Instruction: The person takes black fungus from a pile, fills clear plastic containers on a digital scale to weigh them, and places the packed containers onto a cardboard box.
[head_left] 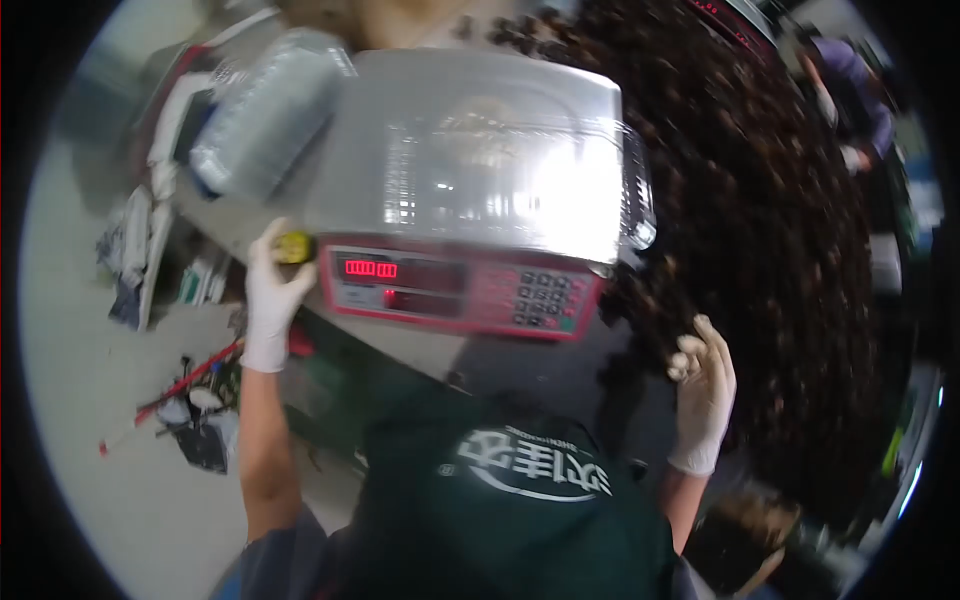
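My left hand [268, 305], in a white glove, is at the left front corner of a digital scale [460, 290] with a red front. Its thumb and fingers are closed around a small round yellow-and-black thing [292, 247], whose kind is too blurred to tell. My right hand [706, 395], gloved too, hovers at the right, beside a large heap of dark brown pieces [770, 270]. Its fingers are loosely bent, and nothing shows in them. The scale has a shiny metal pan [430, 170], lit red digits and a keypad.
Clear plastic trays [270, 115] lie left of the scale, and another clear container [638, 190] is at its right edge. A person [855, 95] in purple sleeves works at the far right. Tools with a red handle [180, 385] lie low on the left.
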